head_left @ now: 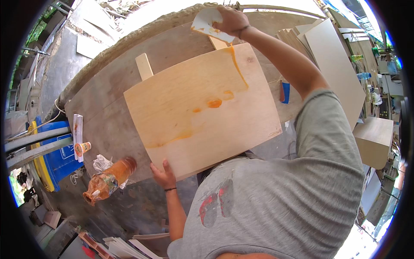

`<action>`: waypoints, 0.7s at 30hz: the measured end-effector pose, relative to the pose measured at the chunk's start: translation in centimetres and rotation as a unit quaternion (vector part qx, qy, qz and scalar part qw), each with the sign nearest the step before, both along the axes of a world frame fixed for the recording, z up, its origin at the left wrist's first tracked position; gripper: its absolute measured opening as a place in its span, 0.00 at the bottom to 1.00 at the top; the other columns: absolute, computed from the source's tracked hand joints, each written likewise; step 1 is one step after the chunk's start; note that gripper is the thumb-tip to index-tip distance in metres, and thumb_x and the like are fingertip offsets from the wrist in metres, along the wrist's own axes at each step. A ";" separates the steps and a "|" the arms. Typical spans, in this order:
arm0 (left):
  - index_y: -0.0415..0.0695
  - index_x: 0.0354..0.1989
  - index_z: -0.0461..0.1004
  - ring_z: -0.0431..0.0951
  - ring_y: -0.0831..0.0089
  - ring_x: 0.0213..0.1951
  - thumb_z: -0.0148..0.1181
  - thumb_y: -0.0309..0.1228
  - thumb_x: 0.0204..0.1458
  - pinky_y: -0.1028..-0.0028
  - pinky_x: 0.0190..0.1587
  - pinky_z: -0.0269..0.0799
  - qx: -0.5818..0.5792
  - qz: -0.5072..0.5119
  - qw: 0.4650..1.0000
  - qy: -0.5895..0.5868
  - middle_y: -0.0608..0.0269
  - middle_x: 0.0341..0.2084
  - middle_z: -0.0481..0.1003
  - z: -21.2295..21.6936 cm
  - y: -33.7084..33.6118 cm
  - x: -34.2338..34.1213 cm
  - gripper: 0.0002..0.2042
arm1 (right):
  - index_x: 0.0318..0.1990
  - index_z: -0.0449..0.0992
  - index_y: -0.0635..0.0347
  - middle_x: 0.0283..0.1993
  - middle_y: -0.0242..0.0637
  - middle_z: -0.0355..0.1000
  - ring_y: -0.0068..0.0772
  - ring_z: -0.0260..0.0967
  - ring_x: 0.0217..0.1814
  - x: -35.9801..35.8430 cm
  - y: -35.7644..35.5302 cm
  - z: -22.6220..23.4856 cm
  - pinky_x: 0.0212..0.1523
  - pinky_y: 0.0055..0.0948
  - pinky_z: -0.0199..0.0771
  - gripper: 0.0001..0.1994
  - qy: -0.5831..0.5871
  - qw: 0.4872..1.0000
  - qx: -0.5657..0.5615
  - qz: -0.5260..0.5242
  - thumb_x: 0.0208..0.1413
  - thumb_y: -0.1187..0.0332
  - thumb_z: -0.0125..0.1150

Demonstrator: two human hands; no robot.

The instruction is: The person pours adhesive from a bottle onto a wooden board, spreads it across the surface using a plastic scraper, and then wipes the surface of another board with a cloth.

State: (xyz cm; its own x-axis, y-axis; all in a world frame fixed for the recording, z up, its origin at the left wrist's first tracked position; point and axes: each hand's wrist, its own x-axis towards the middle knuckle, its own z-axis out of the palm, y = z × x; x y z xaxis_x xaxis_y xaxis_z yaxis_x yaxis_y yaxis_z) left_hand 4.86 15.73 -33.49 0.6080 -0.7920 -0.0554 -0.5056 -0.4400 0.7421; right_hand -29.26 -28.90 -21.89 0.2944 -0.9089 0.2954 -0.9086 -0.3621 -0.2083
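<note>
Worn brown tabletop [101, 116] spreads behind a pale wooden board [185, 82] in the middle of the frame, its long axis running from the left and rising slightly toward the right. At the top of the frame, the right hand [233, 20] is closed on a white spreader [206, 20], close to the board's upper right corner. An orange streak [238, 67] runs down from just below the spreader; the orange patches [214, 103] lie lower and to the left of that grip — mid-board, well apart from both hands. Right is nearer the streak, left nearer the orange smear [174, 137] at lower left. Fingers up, the left hand [164, 176] is at the board's lower left edge — whether it pinches, I cannot tell. Lower left sits an orange-stained bottle [113, 176].
</note>
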 end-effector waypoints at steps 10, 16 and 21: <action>0.26 0.51 0.62 0.76 0.55 0.41 0.60 0.48 0.50 0.64 0.43 0.70 -0.001 -0.001 1.000 -0.013 0.43 0.38 0.75 0.1 0.3 -0.4 0.34 | 0.48 0.66 0.55 0.44 0.47 0.71 0.50 0.72 0.43 -5.6 10.6 -2.5 0.42 0.44 0.73 0.24 0.050 0.993 0.103 -0.027 0.43 0.56 0.62; 0.27 0.51 0.63 0.77 0.54 0.41 0.58 0.51 0.50 0.63 0.42 0.71 0.030 0.007 0.999 -0.036 0.42 0.38 0.75 0.8 0.2 -0.2 0.34 | 0.45 0.67 0.59 0.43 0.50 0.73 0.52 0.72 0.44 -10.9 1.6 -1.5 0.42 0.44 0.73 0.23 0.059 0.982 0.052 -0.169 0.44 0.54 0.61; 0.28 0.50 0.64 0.77 0.50 0.39 0.57 0.52 0.50 0.61 0.39 0.71 0.030 0.002 0.998 -0.050 0.41 0.36 0.76 0.9 -0.1 -0.2 0.34 | 0.43 0.68 0.62 0.42 0.51 0.74 0.52 0.72 0.45 -11.1 5.2 1.4 0.45 0.41 0.71 0.30 -0.071 0.977 0.112 -0.165 0.38 0.49 0.66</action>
State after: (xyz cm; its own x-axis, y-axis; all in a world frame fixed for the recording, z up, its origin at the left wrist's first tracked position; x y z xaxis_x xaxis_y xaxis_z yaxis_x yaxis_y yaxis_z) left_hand 4.66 15.64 -32.63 0.6163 -0.7865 -0.0412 -0.5741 -0.4844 0.6601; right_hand -40.35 -23.69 -20.53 -0.0546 -0.9940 0.0949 -0.9245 0.0144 -0.3810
